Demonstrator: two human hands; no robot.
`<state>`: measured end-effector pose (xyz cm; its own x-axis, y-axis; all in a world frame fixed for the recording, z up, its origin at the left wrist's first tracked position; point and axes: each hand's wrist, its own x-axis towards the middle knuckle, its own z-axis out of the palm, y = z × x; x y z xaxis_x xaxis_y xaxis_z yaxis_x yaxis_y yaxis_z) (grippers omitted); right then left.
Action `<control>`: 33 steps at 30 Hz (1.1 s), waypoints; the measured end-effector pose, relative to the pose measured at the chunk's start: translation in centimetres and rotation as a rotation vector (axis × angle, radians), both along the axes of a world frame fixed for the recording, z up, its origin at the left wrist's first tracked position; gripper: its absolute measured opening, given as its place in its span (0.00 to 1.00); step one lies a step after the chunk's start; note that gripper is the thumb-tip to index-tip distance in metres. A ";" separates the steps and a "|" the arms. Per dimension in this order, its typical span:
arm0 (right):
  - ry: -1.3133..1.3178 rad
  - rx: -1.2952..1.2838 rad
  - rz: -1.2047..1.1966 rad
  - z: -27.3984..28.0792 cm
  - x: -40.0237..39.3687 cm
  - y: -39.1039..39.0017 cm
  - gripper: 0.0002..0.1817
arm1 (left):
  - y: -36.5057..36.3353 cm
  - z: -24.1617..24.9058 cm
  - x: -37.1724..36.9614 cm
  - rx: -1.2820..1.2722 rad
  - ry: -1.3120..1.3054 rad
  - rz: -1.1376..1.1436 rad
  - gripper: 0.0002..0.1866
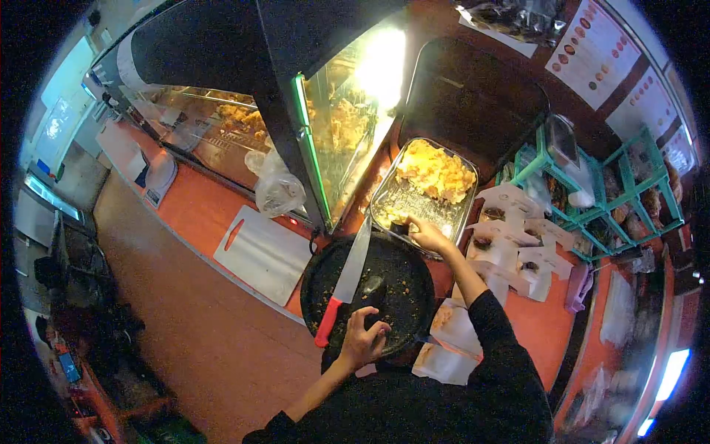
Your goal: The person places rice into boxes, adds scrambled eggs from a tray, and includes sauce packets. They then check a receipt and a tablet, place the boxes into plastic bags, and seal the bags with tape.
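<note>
My right hand (427, 234) is at the near edge of a metal tray (399, 209), its fingers closed on a small black piece (399, 227) that looks like a handle. Golden, chip-like food (436, 172) is heaped in the far part of the tray. Nearer to me, my left hand (364, 340) hovers over the lower rim of a round black board (403, 281) scattered with crumbs. Its fingers are bent and apart, holding nothing visible. A large knife (347, 277) with a red handle lies across the board's left side, blade pointing toward the tray.
Left of the board lies a white cutting board (262, 253). A lit glass food cabinet (336, 126) stands behind it, with a plastic bag (279, 185) by its front. Open white boxes (506, 237) and green baskets (592, 200) fill the right side.
</note>
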<state>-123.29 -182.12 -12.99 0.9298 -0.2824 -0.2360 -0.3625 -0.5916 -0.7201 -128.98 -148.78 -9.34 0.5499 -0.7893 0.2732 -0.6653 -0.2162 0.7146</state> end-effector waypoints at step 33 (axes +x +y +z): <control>-0.398 -0.488 0.273 0.6 8.8 -5.4 0.07 | 0.2 1.2 0.0 0.009 -0.057 0.086 0.11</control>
<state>-114.47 -187.54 -12.42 0.9723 -0.0128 0.2332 0.0828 -0.9147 -0.3955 -128.96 -148.59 -8.12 0.5991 -0.7427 0.2991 -0.6837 -0.2802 0.6738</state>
